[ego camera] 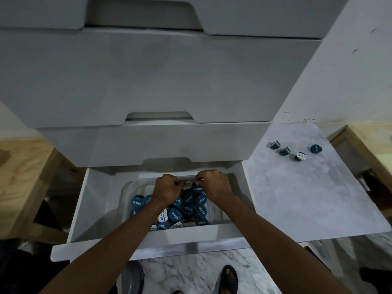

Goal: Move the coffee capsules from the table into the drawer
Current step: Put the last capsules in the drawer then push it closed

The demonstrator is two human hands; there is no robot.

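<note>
Left hand: my left hand (169, 186) reaches into the open drawer (89, 209), knuckles up, fingers curled tight into a fist over the far end of the bin; I cannot tell whether anything is inside the fist.
Right hand: my right hand (214, 183) is beside it, well inside the drawer, fingers bent down and pinched together at a blue capsule (197, 188) on top of the pile; whether I grip it or only touch it I cannot tell.
Forearms: both come in from the near edge of the drawer, crossing its front lip, and converge toward the back.
Bin: a clear plastic bin (127, 187) sits in the drawer, toward its right side, full of capsules.
Capsules in the drawer: a heap of coffee capsules (186, 211), mostly round dark-blue foil lids with white lettering, a few white-lidded ones near the front edge of the bin.
Capsules on the table: four capsules (297, 150) remain near the far edge of the grey marbled table (297, 198), just right of the drawer unit; two lie on their sides, one shows a white lid, one a blue lid.
Drawers above: the upper drawers (148, 81) are shut.
</note>
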